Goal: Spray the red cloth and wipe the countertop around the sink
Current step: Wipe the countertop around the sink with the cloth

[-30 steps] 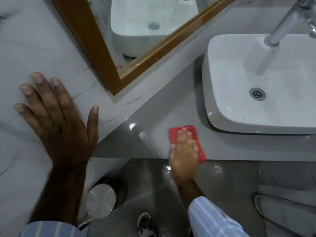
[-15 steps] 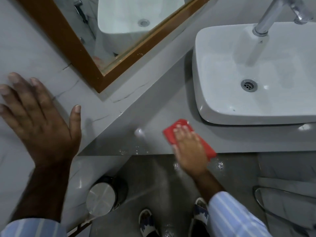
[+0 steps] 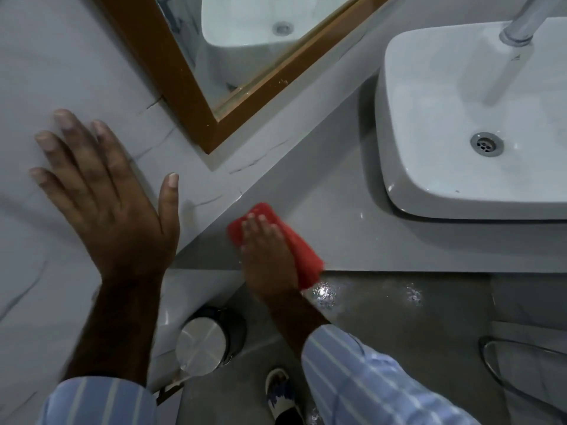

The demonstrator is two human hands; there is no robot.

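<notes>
A red cloth (image 3: pixel 302 256) lies flat on the grey countertop (image 3: pixel 352 237), near its left end and front edge. My right hand (image 3: pixel 267 250) presses down on the cloth with fingers together, covering most of its left half. My left hand (image 3: pixel 104 194) is spread flat against the white marble wall to the left, holding nothing. The white vessel sink (image 3: pixel 460 118) sits on the countertop to the right of the cloth, apart from it. No spray bottle is in view.
A wood-framed mirror (image 3: pixel 233 50) hangs on the wall behind the counter. A chrome tap (image 3: pixel 521 29) rises at the sink's far side. Below the counter stand a steel-lidded bin (image 3: pixel 205 345) and my shoe (image 3: pixel 280 394) on a wet grey floor.
My right hand has slid the red cloth leftward along the countertop, toward the wall corner. My left hand stays flat on the wall. The camera view has shifted.
</notes>
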